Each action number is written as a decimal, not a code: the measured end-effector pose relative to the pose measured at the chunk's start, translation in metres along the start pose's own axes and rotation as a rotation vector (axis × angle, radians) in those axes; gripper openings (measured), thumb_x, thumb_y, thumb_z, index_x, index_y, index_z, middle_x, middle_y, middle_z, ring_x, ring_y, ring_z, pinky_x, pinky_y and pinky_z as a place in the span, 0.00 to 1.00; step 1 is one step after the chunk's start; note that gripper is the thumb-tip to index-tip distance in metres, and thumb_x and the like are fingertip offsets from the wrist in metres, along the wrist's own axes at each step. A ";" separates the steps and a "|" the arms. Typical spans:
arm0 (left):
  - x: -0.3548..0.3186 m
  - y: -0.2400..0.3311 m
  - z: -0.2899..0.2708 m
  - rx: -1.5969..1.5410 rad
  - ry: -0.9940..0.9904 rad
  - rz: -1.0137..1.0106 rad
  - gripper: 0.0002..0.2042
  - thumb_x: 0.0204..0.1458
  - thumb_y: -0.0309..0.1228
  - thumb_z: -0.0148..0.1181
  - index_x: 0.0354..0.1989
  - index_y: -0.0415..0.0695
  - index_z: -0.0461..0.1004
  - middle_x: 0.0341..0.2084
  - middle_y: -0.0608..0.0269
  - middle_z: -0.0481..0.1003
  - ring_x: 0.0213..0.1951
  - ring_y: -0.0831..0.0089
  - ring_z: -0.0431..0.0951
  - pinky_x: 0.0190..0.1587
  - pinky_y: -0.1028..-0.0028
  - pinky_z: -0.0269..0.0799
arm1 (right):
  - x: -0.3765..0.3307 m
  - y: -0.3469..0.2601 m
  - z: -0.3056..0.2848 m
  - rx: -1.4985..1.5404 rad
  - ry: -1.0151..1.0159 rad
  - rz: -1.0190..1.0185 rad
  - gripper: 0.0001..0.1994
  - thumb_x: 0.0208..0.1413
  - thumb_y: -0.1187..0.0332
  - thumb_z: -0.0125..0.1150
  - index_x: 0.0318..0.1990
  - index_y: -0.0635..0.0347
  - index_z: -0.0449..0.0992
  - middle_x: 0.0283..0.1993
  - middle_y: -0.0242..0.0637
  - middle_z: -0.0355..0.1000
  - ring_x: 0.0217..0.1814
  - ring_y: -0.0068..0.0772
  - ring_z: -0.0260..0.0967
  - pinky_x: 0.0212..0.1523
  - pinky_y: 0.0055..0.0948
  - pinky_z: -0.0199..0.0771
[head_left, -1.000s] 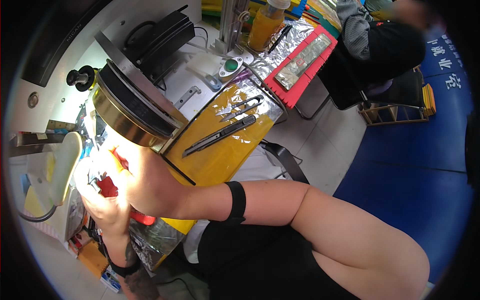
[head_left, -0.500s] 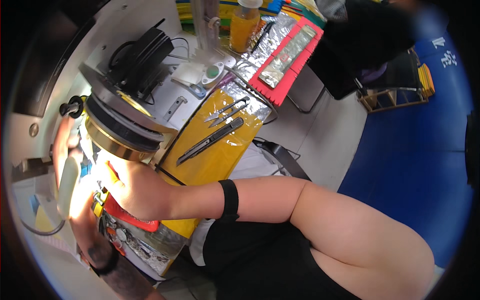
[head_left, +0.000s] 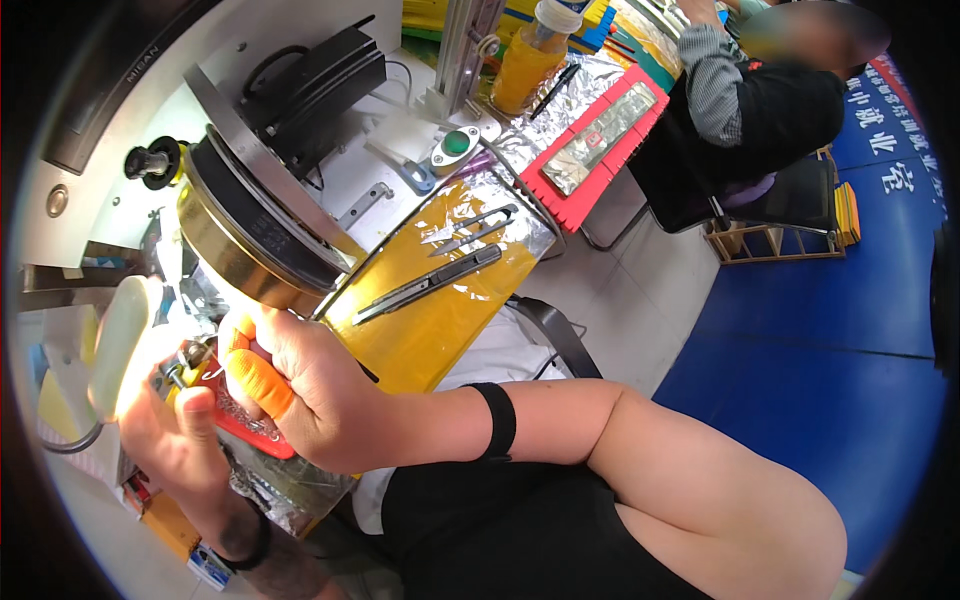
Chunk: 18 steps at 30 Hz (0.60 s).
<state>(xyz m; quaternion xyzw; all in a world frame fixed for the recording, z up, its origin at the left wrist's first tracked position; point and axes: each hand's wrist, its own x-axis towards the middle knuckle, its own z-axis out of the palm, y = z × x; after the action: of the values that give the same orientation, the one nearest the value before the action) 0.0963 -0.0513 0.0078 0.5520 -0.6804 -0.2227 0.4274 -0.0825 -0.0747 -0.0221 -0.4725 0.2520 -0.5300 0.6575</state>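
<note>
Orange finger covers sit on fingers of my right hand [head_left: 310, 390], which is curled closed in front of a round black-and-gold housing [head_left: 255, 235]. A thin curved metal piece [head_left: 211, 366] shows at its fingertips; its far end is lost in glare. My left hand [head_left: 185, 440] is lower and farther left, thumb apart and fingers stretched, partly washed out by bright light. Between the hands is a small metal fitting [head_left: 180, 365] with a rod. Beneath them a red tray [head_left: 265, 435] holds many small shiny bits.
On yellow film lie a utility knife [head_left: 428, 285] and thread snips [head_left: 475, 230]. A green button [head_left: 456, 143], an orange drink bottle [head_left: 535, 60] and a red board [head_left: 590, 150] are beyond. Another person [head_left: 780, 110] sits at the far right. A pale oval guard [head_left: 122, 348] stands at left.
My right hand has drawn back from the brightly lit spot, so its orange-covered fingers show. My left hand has come down and away, its thumb now apart. The whole view has shifted slightly.
</note>
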 end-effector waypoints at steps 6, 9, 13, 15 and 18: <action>-0.008 0.008 0.024 0.099 0.187 -0.040 0.07 0.55 0.24 0.62 0.38 0.35 0.73 0.38 0.59 0.73 0.52 0.65 0.69 0.64 0.58 0.55 | 0.000 0.005 0.007 0.206 0.085 0.023 0.05 0.64 0.73 0.51 0.37 0.63 0.64 0.22 0.31 0.63 0.23 0.19 0.61 0.25 0.23 0.63; -0.011 0.010 0.024 0.104 0.168 -0.065 0.07 0.55 0.25 0.63 0.37 0.36 0.73 0.36 0.60 0.73 0.51 0.65 0.69 0.65 0.57 0.53 | -0.001 0.005 0.009 0.278 0.089 0.069 0.05 0.64 0.73 0.51 0.36 0.63 0.64 0.22 0.31 0.63 0.23 0.19 0.61 0.25 0.23 0.63; -0.013 0.022 0.025 0.165 0.205 0.019 0.06 0.55 0.27 0.63 0.35 0.38 0.74 0.35 0.60 0.73 0.51 0.64 0.69 0.64 0.56 0.54 | -0.002 0.005 0.009 0.220 0.058 0.029 0.06 0.65 0.73 0.50 0.35 0.63 0.64 0.23 0.31 0.64 0.24 0.17 0.60 0.25 0.22 0.63; -0.014 0.029 0.027 0.249 0.201 -0.011 0.06 0.55 0.28 0.63 0.33 0.39 0.74 0.38 0.56 0.71 0.51 0.60 0.68 0.63 0.56 0.55 | -0.001 0.004 0.007 0.264 0.061 0.081 0.06 0.64 0.72 0.51 0.35 0.63 0.64 0.24 0.31 0.65 0.24 0.16 0.60 0.25 0.22 0.62; -0.007 0.045 0.048 0.227 0.324 0.076 0.06 0.55 0.28 0.63 0.32 0.39 0.74 0.40 0.51 0.69 0.50 0.58 0.67 0.60 0.57 0.57 | 0.000 -0.003 0.002 0.308 0.062 0.160 0.06 0.63 0.72 0.53 0.36 0.64 0.65 0.25 0.32 0.66 0.25 0.17 0.60 0.25 0.23 0.63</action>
<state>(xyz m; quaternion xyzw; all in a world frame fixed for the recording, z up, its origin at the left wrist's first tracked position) 0.0313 -0.0394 0.0141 0.5991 -0.6439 -0.0366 0.4745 -0.0817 -0.0741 -0.0189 -0.3280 0.2247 -0.5226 0.7542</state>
